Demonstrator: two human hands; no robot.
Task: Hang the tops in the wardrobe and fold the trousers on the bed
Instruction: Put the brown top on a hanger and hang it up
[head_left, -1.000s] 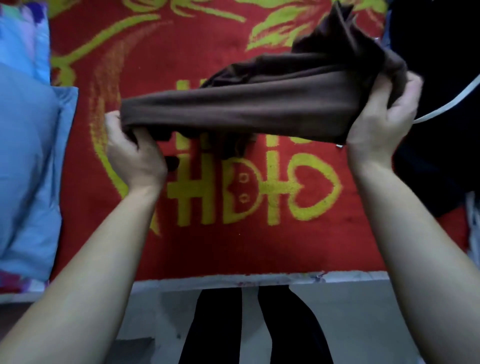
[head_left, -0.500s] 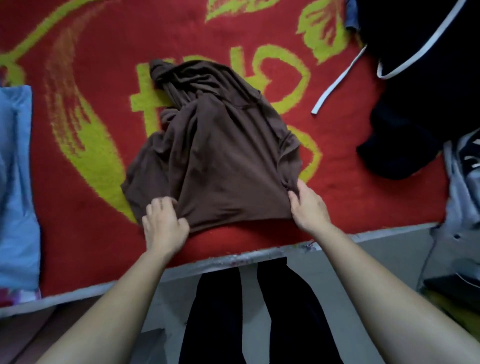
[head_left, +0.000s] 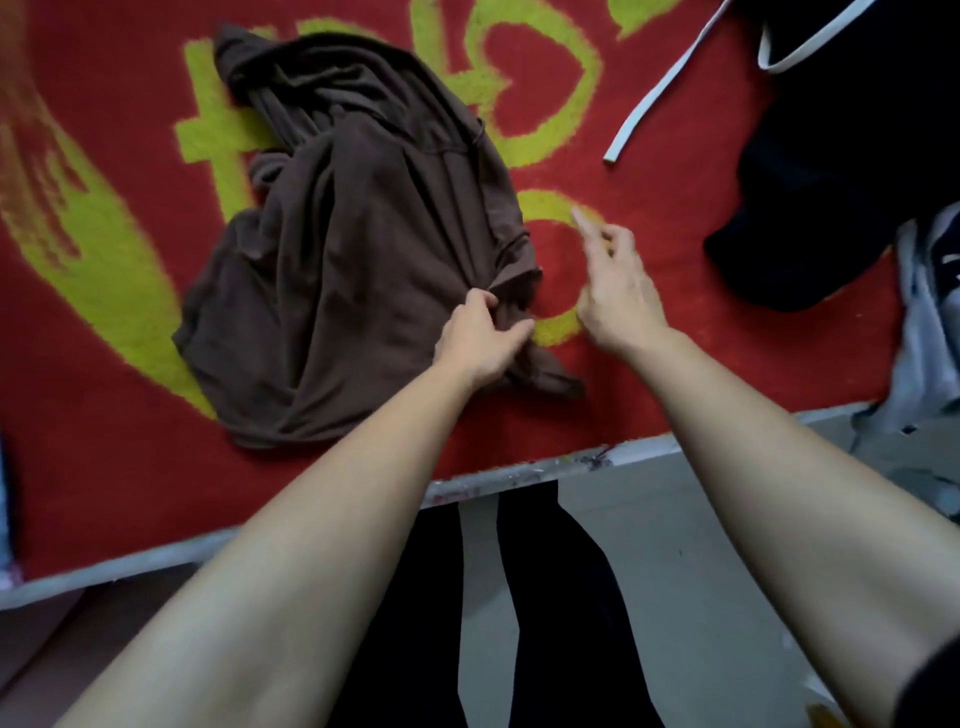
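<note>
Head view: the brown garment (head_left: 358, 260) lies rumpled on the red bed cover (head_left: 649, 374) with its yellow-green pattern, near the bed's front edge (head_left: 519, 479); the left hand (head_left: 483, 340) pinches a fold at the garment's near right corner, fingers and thumb curled round the cloth; the right hand (head_left: 615, 291) is just beside it over the cover, blurred, fingers loosely spread and holding nothing; a dark garment (head_left: 831, 197) with a white strap (head_left: 660, 93) lies well apart at the right
</note>
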